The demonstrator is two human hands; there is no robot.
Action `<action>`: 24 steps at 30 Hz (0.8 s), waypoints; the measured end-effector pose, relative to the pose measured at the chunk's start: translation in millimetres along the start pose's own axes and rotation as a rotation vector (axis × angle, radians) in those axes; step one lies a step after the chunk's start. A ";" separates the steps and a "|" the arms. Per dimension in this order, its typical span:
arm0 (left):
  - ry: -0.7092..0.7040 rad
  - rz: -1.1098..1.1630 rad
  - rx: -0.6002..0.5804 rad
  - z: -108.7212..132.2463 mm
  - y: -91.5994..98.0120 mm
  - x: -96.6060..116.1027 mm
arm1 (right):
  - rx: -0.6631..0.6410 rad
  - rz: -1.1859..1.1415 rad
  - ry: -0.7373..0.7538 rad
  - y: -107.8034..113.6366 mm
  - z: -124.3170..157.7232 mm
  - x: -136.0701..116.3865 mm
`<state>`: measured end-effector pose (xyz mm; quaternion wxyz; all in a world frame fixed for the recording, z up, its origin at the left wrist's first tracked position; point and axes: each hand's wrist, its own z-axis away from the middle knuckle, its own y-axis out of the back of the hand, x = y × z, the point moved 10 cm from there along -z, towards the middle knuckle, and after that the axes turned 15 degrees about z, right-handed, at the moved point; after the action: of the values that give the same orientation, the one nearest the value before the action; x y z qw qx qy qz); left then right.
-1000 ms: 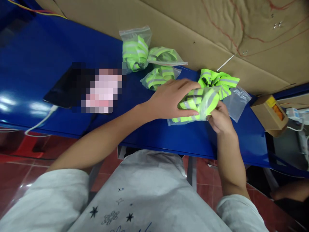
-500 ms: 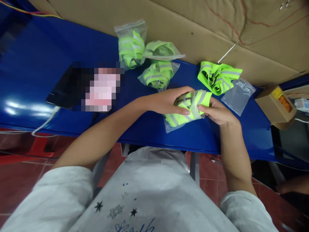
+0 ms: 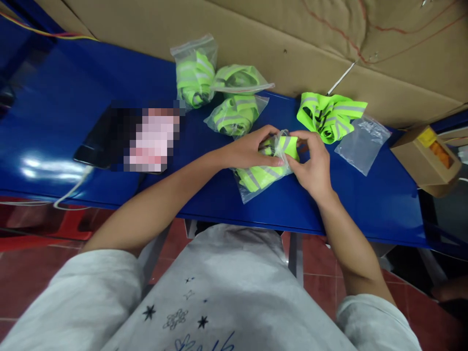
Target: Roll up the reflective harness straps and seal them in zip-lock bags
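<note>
My left hand (image 3: 246, 150) is closed round the upper left side of a clear plastic bag (image 3: 245, 196), its thumb lying across the front. Folded neon-green reflective strapping (image 3: 256, 177) with grey stripes fills the lower part of the bag, and some sticks up at its mouth. On the right of that mouth, my right hand (image 3: 315, 163) grips the bag's edge between thumb and fingers; the fingertips behind are partly hidden. Just beyond my right hand lies a loose bundle of the same reflective strapping (image 3: 327, 117), beside an empty clear bag (image 3: 362, 146).
Several bagged green bundles (image 3: 197, 78) stand at the back against a cardboard panel (image 3: 234, 29). To the left, a phone (image 3: 95, 139) with a white cable lies on the blue table (image 3: 204, 195), next to a blurred-out patch. A small cardboard box (image 3: 420, 156) is at right.
My right hand has moved left and up to the bag's mouth, its fingers more raised. The bag has shifted slightly left, and less strapping shows above its mouth.
</note>
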<state>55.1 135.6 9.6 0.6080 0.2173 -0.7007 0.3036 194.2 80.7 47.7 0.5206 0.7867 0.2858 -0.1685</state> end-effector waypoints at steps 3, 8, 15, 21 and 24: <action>0.022 -0.036 -0.077 -0.9 -2.5 -0.4 | 0.045 0.016 0.082 12.0 -1.3 -9.3; -0.054 -0.125 -0.146 1.9 -8.1 9.4 | 0.068 0.132 0.180 13.0 2.8 -26.1; -0.099 -0.251 -0.109 8.6 -21.1 16.8 | -0.108 -0.012 -0.183 -10.8 4.6 -0.6; -0.075 -0.355 -0.157 12.3 -25.9 15.1 | -0.569 -0.214 0.014 -37.9 14.0 -16.3; -0.075 -0.340 -0.119 10.6 -18.4 12.3 | -0.526 -0.279 -0.020 -36.4 14.4 -11.7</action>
<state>57.8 115.7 23.9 0.6357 0.3075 -0.6928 0.1460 162.8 75.1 22.1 0.6811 0.5762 0.4201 -0.1664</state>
